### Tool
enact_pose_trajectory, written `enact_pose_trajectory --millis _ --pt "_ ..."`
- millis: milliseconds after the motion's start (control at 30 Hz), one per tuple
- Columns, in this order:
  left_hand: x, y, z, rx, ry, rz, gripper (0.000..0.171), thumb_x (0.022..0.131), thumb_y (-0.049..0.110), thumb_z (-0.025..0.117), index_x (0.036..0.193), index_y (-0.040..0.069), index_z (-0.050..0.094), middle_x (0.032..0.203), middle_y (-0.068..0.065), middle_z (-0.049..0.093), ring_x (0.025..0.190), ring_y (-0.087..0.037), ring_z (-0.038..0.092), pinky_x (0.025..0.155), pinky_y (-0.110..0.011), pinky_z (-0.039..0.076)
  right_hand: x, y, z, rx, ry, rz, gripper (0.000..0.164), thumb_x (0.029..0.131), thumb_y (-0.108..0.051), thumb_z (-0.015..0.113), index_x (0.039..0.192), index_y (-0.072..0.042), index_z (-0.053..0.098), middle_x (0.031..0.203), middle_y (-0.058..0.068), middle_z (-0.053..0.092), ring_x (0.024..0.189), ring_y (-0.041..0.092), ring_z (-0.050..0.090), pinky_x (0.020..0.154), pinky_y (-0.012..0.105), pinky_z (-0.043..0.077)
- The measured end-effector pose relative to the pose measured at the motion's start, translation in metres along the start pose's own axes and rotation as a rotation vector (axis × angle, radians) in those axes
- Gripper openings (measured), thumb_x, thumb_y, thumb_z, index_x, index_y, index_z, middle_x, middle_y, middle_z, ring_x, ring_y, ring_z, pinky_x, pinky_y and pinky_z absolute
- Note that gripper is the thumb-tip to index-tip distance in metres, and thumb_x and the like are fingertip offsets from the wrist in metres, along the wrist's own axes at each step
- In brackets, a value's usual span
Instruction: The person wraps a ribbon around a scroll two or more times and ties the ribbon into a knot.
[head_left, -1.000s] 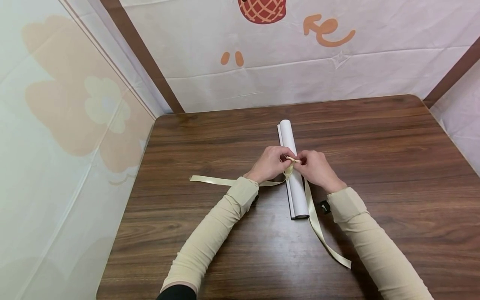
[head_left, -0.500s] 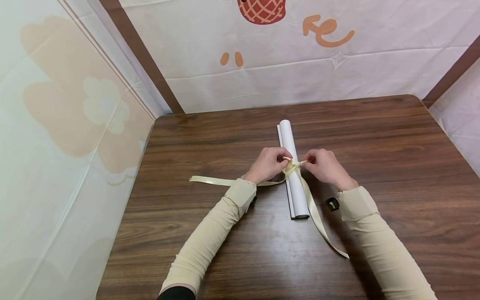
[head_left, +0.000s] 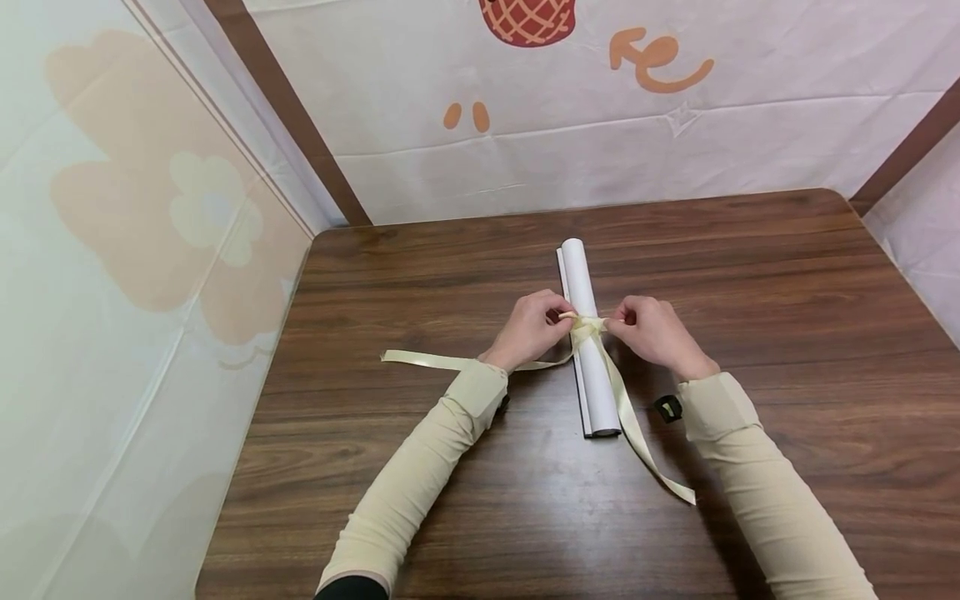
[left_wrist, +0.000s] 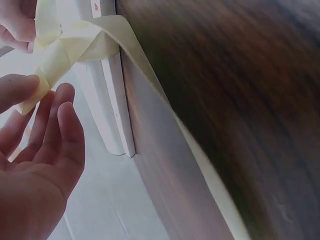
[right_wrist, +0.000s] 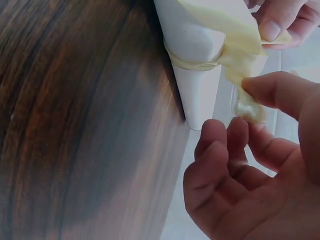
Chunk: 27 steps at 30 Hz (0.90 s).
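A white rolled tube (head_left: 600,392) with a flat strip along its left side lies lengthwise on the table. Round its middle goes a pale yellow ribbon (head_left: 588,329), knotted on top, with loops at the knot. My left hand (head_left: 531,329) pinches the loop on the left between thumb and fingertips; the left wrist view shows this folded ribbon (left_wrist: 55,62) close up. On the other side my right hand (head_left: 652,333) pinches the right loop, seen as crumpled ribbon (right_wrist: 248,106) in the right wrist view. One ribbon tail runs left under the left wrist, the other toward the front right.
The brown wood-grain table (head_left: 450,275) stretches to both sides of the tube. Behind it hangs a pale printed cloth wall (head_left: 420,175), with another cloth panel (head_left: 150,350) along the left. A dark wrist device (head_left: 667,408) sits beside the right sleeve.
Both hands have drawn apart from the tube's middle, the right one moving farther. The ribbon knot between them looks flatter and tighter. The front right tail has pulled in a little.
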<state>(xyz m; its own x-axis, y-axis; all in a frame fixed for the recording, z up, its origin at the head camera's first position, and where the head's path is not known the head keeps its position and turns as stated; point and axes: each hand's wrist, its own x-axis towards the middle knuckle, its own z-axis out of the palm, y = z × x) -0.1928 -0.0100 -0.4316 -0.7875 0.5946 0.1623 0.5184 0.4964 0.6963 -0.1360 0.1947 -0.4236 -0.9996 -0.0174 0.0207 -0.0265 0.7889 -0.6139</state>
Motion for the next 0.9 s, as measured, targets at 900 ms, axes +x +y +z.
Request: enact_pose_trajectory --millis 900 --pt "-0.014 -0.014 -0.012 -0.074 -0.013 -0.131 0.016 0.093 0.008 0.06 0.107 0.007 0.068 0.088 -0.009 0.072 0.072 -0.017 0.067 0.064 -0.018 0.048 0.001 0.012 -0.002 0.074 0.128 0.057 0.019 0.078 -0.01 0.06 0.095 -0.003 0.063 0.075 0.01 0.061 0.068 0.024 0.052 0.062 0.031 0.039"
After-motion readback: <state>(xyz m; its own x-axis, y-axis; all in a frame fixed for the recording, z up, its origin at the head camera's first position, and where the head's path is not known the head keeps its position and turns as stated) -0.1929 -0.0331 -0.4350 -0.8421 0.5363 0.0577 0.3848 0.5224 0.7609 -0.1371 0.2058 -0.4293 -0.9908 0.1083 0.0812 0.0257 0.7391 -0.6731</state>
